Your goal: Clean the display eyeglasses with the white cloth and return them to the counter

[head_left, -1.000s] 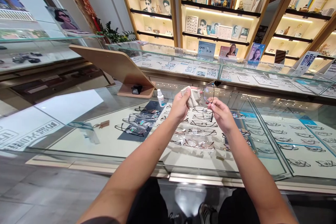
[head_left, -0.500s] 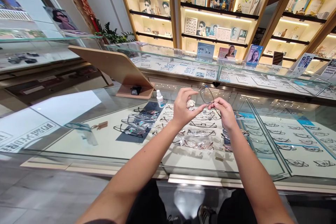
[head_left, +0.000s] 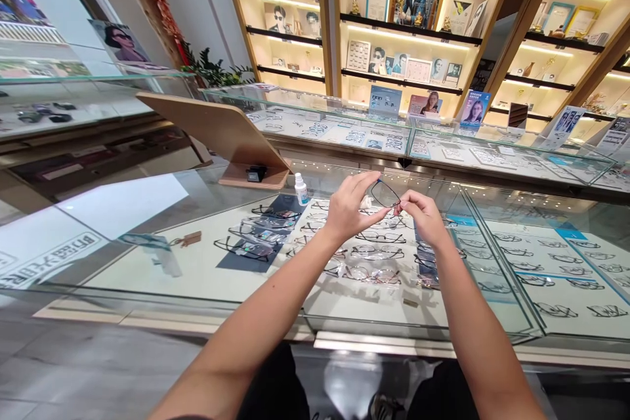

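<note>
A pair of thin dark-rimmed eyeglasses (head_left: pixel 385 194) is held up over the glass counter, one lens rim showing between my hands. My left hand (head_left: pixel 347 205) spans this rim, fingertips at its upper edge and thumb at its lower edge. With thumb and fingers, my right hand (head_left: pixel 421 213) pinches the frame at the lower right of the lens. The rest of the eyeglasses is hard to make out against the display. Just behind my left hand, a small white thing (head_left: pixel 367 202) is partly hidden.
A white bottle (head_left: pixel 301 190) stands on the counter near a wooden-backed mirror (head_left: pixel 216 125). Rows of eyeglasses (head_left: pixel 378 252) lie below the glass (head_left: pixel 344 312). A brown tag (head_left: pixel 189 239) appears at left. Another glass showcase (head_left: pixel 339 121) and lit shelves (head_left: pixel 408 23) stand behind.
My left fingertips have come onto the rim of the eyeglasses. The lens has tilted and dropped slightly, while my right hand keeps its pinch.
</note>
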Tool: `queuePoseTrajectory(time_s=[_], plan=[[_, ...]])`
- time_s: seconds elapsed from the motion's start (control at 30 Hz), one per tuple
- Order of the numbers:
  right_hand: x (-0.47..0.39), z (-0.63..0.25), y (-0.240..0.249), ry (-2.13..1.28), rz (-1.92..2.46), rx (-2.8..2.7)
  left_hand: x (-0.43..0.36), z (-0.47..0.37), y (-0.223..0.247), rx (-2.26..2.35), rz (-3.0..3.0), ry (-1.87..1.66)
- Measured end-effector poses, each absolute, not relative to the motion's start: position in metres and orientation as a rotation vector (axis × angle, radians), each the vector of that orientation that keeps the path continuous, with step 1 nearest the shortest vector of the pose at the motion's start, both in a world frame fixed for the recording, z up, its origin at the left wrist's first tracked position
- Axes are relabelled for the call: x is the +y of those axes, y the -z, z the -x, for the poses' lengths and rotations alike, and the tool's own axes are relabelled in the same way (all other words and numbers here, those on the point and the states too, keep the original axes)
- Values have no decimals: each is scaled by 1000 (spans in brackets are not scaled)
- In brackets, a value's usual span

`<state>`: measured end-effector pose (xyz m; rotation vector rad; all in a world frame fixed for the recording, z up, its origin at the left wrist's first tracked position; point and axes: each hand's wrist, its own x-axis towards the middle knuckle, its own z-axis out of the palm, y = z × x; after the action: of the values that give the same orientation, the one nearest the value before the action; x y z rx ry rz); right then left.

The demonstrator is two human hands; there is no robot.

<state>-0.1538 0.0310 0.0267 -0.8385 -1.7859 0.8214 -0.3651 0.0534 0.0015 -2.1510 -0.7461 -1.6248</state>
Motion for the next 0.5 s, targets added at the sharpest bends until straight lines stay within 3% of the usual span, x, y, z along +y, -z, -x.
queuePoseTrajectory(time_s=[0.3, 0.5], plan=[[28, 158, -15, -50, 774, -1594, 55, 370, -8, -768, 1847, 1862], [25, 166, -31, 218, 739, -1604, 53, 374, -36, -824, 1664, 1977]])
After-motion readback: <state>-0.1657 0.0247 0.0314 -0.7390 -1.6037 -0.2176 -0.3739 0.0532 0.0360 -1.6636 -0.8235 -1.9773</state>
